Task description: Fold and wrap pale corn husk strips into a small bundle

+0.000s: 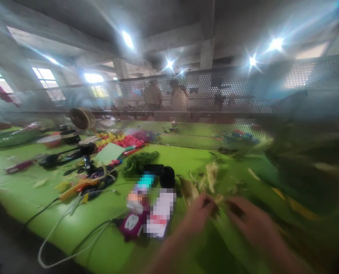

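My left hand (199, 213) is closed in a pinch at a pale yellow, leaf-like piece (219, 199), with its fingertips blurred. Close by on the right, my right hand (249, 219) has its fingers curled towards the same spot; what sits in them is smeared and I cannot make it out. Just beyond both hands, crumpled pale yellow leaf-like pieces (211, 177) lie on the green tabletop (186, 154). Another broad tan piece (188, 190) rests beside my left hand.
Left of my hands lie two phones, one with a pale screen (160, 213), a maroon case (132, 225) and a black round object (167, 177). Farther left are an orange-handled tool (76, 187), white cables (51, 247), and dark green strands (139, 161). Behind stands a perforated metal screen (203, 95).
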{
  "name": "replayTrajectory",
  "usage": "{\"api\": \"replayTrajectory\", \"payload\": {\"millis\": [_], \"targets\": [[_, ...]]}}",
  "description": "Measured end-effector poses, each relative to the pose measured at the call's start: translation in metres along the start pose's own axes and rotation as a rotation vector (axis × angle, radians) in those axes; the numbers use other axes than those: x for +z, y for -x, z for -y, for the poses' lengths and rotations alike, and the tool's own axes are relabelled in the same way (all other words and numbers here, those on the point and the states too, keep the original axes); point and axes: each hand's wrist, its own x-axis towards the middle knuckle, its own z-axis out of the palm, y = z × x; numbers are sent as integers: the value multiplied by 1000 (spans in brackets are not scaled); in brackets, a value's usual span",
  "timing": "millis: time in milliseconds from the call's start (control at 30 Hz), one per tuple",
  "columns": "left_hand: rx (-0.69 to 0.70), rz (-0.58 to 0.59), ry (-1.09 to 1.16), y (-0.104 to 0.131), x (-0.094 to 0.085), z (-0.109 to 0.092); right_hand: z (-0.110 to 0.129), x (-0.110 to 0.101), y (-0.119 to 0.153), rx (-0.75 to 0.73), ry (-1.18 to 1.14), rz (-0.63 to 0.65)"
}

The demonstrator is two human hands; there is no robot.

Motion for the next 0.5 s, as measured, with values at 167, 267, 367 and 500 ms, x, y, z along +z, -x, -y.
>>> {"api": "replayTrajectory", "payload": {"millis": [167,267,367,500], "targets": [[-13,-111,14,-3,-13,3,-12,-12,-7,138,-55,107],[-8,-135,30,-2,-15,1,-13,-15,-6,100,-5,62],[23,-126,62,-2,-14,-1,-13,-11,-3,29,63,31],[-32,-48,105,-2,-8,2,-8,-2,0,-43,82,51]]}}
